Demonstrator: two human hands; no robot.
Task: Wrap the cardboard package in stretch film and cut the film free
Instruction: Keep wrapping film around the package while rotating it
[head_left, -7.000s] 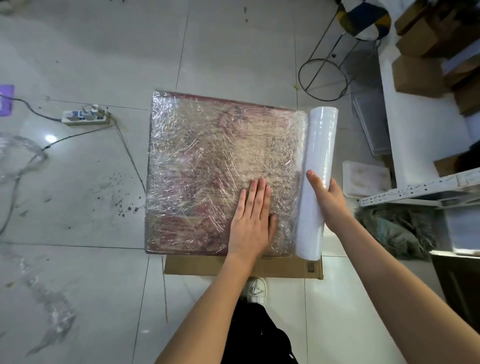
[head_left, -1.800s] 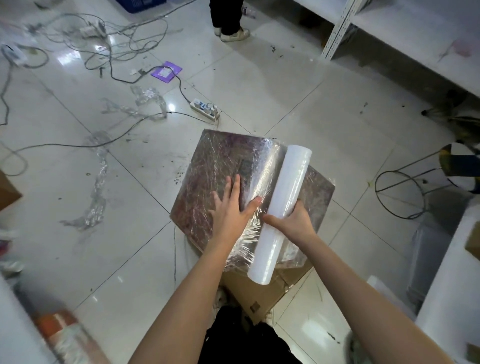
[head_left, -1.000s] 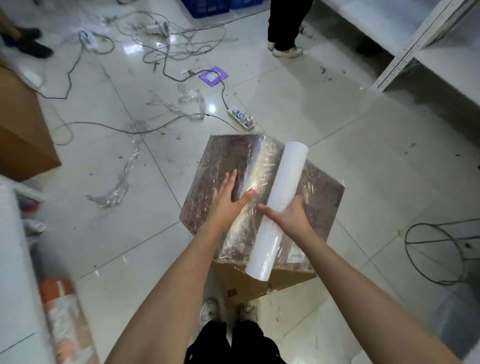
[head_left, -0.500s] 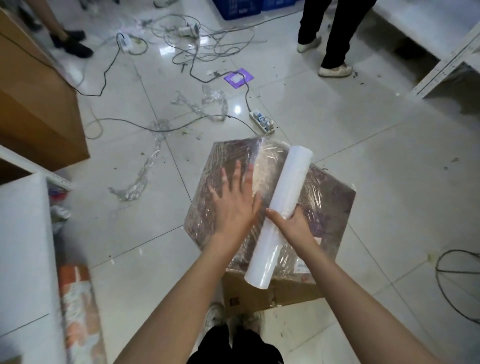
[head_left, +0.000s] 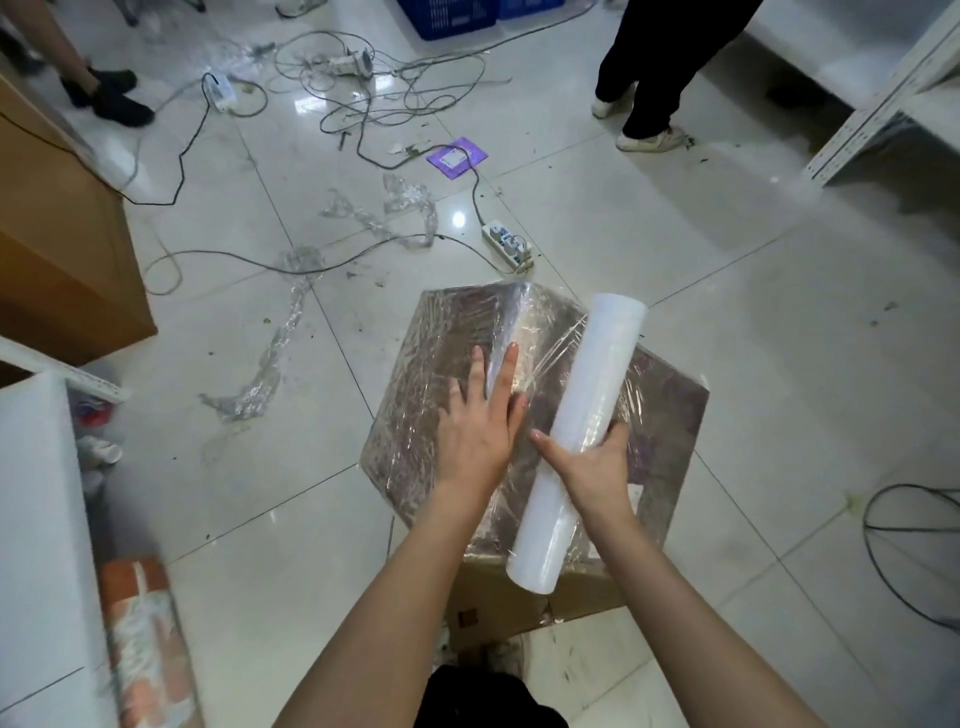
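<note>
From the head camera, you are looking down at the flat square cardboard package (head_left: 524, 415), already covered in shiny crinkled stretch film, which is lying on top of a plain brown cardboard box (head_left: 524, 603) on the glossy white tiled floor (head_left: 727, 291). Your left hand (head_left: 475, 431) is pressing flat on the package's wrapped top, its grip fully open with fingers straight and slightly spread, holding nothing. Your right hand (head_left: 589, 465) is curling its grip round the middle of the long white roll of stretch film (head_left: 582, 431), thumb on the near side and fingers wrapping behind; the roll is lying diagonally across the package, its lower end sticking out past the near edge. A sheet of clear film (head_left: 535, 338) is stretching from the roll to the package beside your left fingertips. Farther off on the floor, a white power strip (head_left: 508, 245), tangled cables (head_left: 363, 88) and crumpled film scraps (head_left: 270, 364) are lying about, and another person's dark-trousered legs (head_left: 649, 67) are standing near a white shelf frame (head_left: 878, 104).
</note>
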